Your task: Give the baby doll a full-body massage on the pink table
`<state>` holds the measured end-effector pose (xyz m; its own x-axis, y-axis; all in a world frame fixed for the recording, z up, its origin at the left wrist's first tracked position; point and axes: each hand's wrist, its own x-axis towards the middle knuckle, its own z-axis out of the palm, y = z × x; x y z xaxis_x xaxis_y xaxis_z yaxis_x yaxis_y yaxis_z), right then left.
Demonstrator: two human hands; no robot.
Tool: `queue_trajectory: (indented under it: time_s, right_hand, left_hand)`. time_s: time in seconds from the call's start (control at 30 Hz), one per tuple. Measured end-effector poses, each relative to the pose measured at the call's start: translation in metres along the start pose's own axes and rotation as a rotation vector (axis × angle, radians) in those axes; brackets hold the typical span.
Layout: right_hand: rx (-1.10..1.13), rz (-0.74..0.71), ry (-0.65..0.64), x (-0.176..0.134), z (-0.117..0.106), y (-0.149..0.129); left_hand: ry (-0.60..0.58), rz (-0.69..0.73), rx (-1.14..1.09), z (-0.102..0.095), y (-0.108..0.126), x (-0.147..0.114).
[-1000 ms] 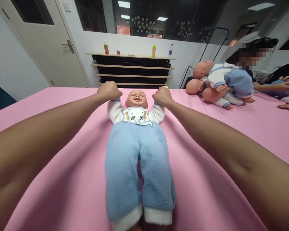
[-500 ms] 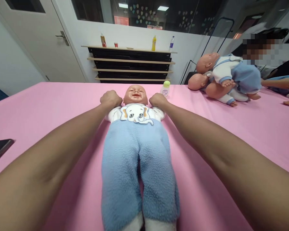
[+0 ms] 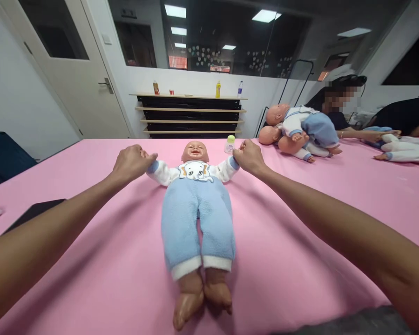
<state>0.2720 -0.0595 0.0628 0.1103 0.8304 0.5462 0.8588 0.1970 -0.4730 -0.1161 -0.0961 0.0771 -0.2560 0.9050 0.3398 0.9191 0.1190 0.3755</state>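
Note:
A baby doll (image 3: 197, 204) lies on its back on the pink table cover (image 3: 125, 260), head at the far side and bare feet towards me. It wears blue fleece trousers and a white top with an elephant face. My left hand (image 3: 133, 163) is closed around the doll's hand at the left, just past the blue cuff. On the other side my right hand (image 3: 249, 156) grips the doll's other hand. Both doll arms are stretched out sideways, and my fingers hide the doll's hands.
A small bottle with a green cap (image 3: 229, 144) stands beside my right hand. Stacked dolls (image 3: 300, 130) lie at the right, near a person (image 3: 335, 104) handling another doll. A dark flat device (image 3: 35, 211) lies at the left. Behind the table is a shelf unit (image 3: 192, 114) with bottles on top.
My hands have moved apart from beside the doll's head, drawing its arms outward to the sides. The view has tilted up and back, and the doll's feet now show.

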Motion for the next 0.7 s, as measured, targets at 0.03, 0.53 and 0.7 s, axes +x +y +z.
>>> queue_trajectory:
  time_s: [0.03, 0.53, 0.7]
  right_hand:
    - [0.027, -0.006, 0.008, -0.013, -0.007, 0.002]
    - [-0.178, -0.133, -0.431, -0.150, -0.005, 0.014]
    - [-0.163, -0.104, -0.434, -0.153, -0.005, 0.011]
  left_hand:
    - [-0.010, 0.005, -0.004, -0.006, -0.003, -0.017]
    - [-0.283, 0.202, 0.348, 0.023, -0.003, -0.155]
    - [-0.290, 0.193, 0.373, 0.025, 0.002, -0.164]
